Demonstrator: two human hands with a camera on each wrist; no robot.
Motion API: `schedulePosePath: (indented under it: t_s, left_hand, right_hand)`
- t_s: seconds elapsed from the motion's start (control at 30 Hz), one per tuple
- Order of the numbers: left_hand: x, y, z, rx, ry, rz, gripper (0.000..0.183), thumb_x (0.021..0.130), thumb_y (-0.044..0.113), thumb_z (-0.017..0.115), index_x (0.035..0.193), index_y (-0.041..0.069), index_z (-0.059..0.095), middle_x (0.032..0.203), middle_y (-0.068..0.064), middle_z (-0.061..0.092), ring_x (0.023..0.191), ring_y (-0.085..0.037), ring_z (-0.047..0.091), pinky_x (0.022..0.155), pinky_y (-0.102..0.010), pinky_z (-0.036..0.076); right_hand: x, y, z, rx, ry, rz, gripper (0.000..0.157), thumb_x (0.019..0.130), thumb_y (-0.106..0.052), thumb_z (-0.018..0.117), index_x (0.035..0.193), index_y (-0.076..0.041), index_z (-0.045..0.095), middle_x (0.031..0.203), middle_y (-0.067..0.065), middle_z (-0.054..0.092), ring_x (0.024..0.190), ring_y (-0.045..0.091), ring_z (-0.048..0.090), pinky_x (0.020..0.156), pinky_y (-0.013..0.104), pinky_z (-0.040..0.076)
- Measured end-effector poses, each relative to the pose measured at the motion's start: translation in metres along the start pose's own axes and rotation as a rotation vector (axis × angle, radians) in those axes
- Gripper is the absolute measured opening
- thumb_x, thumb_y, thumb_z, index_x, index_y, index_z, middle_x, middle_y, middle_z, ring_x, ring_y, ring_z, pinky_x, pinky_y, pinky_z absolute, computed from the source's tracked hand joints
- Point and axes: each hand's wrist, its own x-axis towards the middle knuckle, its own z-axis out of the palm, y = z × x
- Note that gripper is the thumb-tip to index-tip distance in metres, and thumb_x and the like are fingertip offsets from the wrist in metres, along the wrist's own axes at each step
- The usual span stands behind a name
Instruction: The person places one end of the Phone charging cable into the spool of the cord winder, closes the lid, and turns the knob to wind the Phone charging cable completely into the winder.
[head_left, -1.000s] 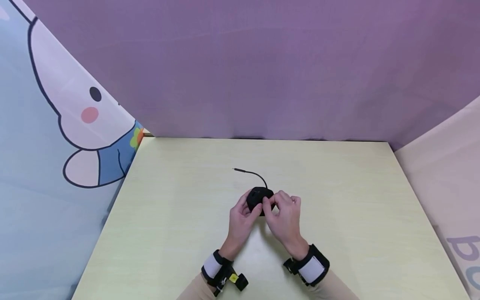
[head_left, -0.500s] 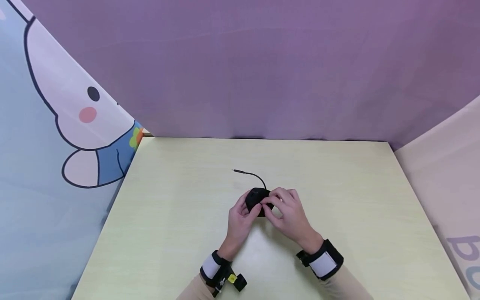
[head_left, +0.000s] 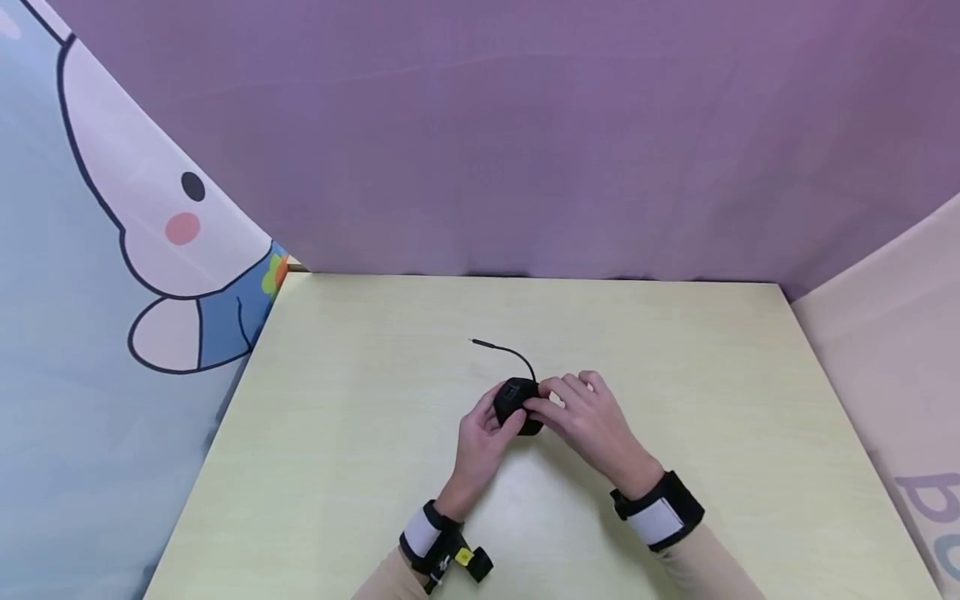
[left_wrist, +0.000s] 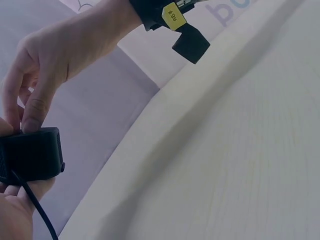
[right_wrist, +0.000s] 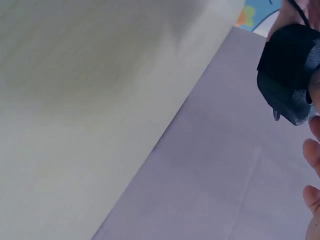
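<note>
A small black boxy device with rounded corners (head_left: 514, 398), with a short thin cable (head_left: 510, 351) coming out of its far end, is held above the table. My left hand (head_left: 483, 437) grips its left side and underside, thumb over the near face. From the right, my right hand (head_left: 588, 417) has curled fingertips at the device's right face. In the left wrist view, that hand's thumb and fingers (left_wrist: 34, 112) pinch at the upper face of the black device (left_wrist: 35, 155); what lies between the tips is hidden. The right wrist view shows the device (right_wrist: 287, 72) at the upper right.
Below the hands lies a pale wooden table (head_left: 360, 467). A purple cloth (head_left: 525, 150) hangs along its far edge, a cartoon-printed cloth (head_left: 172, 250) at the left and a pale cloth (head_left: 892, 350) at the right. Both wrists wear black straps; a small camera (head_left: 478, 565) juts from the left one.
My right wrist and forearm have swung outward to the right, the hand turning about its fingertips at the device. The left hand and the device stay nearly in place.
</note>
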Motion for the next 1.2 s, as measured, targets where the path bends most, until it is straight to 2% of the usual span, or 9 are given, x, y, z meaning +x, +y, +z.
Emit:
schedulePosePath:
  t_s: [0.13,0.43,0.6,0.8,1.2]
  left_hand:
    - [0.0,0.002,-0.001,0.001,-0.014,-0.01,0.051,0.099,0.006,0.068,0.146,-0.006,0.051,0.126,-0.029,0.068,0.108,-0.03,0.073,0.089,-0.027,0.059]
    - [0.001,0.004,0.0,-0.025,-0.035,-0.014,0.05,0.1,0.006,0.067,0.145,-0.007,0.051,0.128,-0.03,0.067,0.11,-0.025,0.072,0.091,-0.027,0.059]
    - [0.001,0.005,0.001,-0.015,-0.03,-0.007,0.05,0.099,0.007,0.067,0.145,-0.006,0.053,0.129,-0.029,0.067,0.11,-0.021,0.072,0.092,-0.027,0.058]
    - [0.0,0.007,0.001,-0.012,-0.022,-0.001,0.049,0.1,0.007,0.067,0.145,-0.005,0.053,0.127,-0.027,0.068,0.107,-0.015,0.072,0.091,-0.026,0.059]
    - [-0.001,0.007,0.001,-0.038,-0.014,0.008,0.048,0.1,0.007,0.066,0.144,-0.007,0.053,0.131,-0.029,0.066,0.11,-0.013,0.071,0.092,-0.026,0.058]
  right_hand:
    - [-0.001,0.001,0.0,-0.062,0.011,-0.023,0.021,0.092,-0.029,0.064,0.105,-0.022,0.079,0.097,-0.001,0.068,0.079,0.019,0.062,0.074,0.037,0.048]
    - [-0.005,0.005,0.004,-0.111,0.121,-0.055,0.03,0.106,-0.033,0.05,0.105,-0.024,0.079,0.07,-0.004,0.056,0.065,0.018,0.052,0.067,0.035,0.043]
    - [-0.004,0.004,0.006,-0.133,0.191,-0.077,0.027,0.105,-0.033,0.055,0.101,-0.02,0.079,0.063,-0.002,0.051,0.06,0.018,0.049,0.064,0.036,0.043]
    - [-0.004,0.001,0.01,-0.127,0.247,-0.052,0.026,0.101,-0.038,0.061,0.099,-0.02,0.08,0.061,-0.003,0.054,0.057,0.018,0.051,0.062,0.037,0.042]
    - [-0.003,-0.009,0.013,-0.137,0.24,-0.016,0.028,0.102,-0.035,0.062,0.096,-0.013,0.078,0.073,0.0,0.063,0.06,0.019,0.053,0.064,0.038,0.044]
